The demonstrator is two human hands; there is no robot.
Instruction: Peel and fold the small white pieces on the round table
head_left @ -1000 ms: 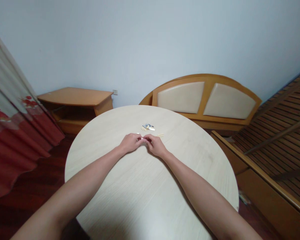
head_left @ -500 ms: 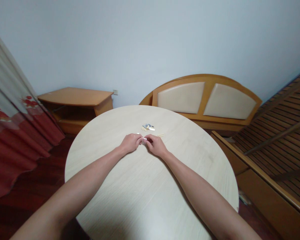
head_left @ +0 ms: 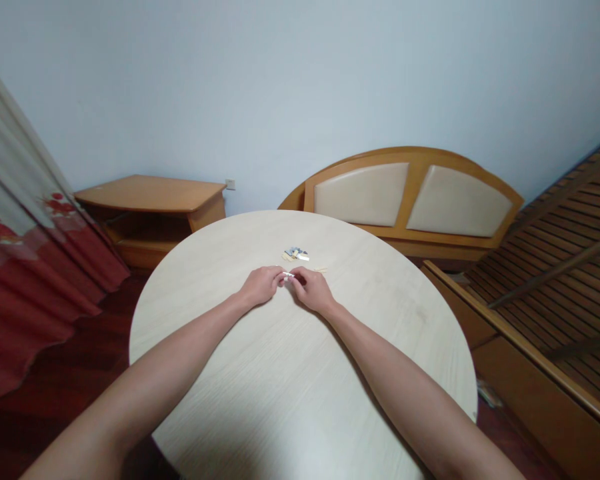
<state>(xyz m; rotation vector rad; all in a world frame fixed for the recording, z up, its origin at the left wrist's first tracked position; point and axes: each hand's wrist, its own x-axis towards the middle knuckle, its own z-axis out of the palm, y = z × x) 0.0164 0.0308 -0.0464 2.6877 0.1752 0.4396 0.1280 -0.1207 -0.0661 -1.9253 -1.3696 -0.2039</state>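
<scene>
My left hand [head_left: 262, 285] and my right hand [head_left: 312, 289] meet over the far half of a round pale table [head_left: 280, 387]. Between their fingertips is a small white piece [head_left: 289, 275], pinched from both sides; it is too small to make out its kind. Just beyond the hands lies a little pile of small flat pieces [head_left: 295, 254], some grey-blue, some cream, some white. Thin cream strips [head_left: 321, 270] rest on the tabletop beyond my right hand.
Behind the table stand a wooden cabinet [head_left: 150, 193] at left and an arched headboard [head_left: 363, 193] with cream panels. A slatted bed frame [head_left: 545, 287] runs along the right. A red and white curtain [head_left: 45, 267] hangs at far left.
The white piece between my fingertips shows more plainly, its angle slightly different. A small pale bit seen above my left fingers is no longer visible. Both arms stay nearly in place.
</scene>
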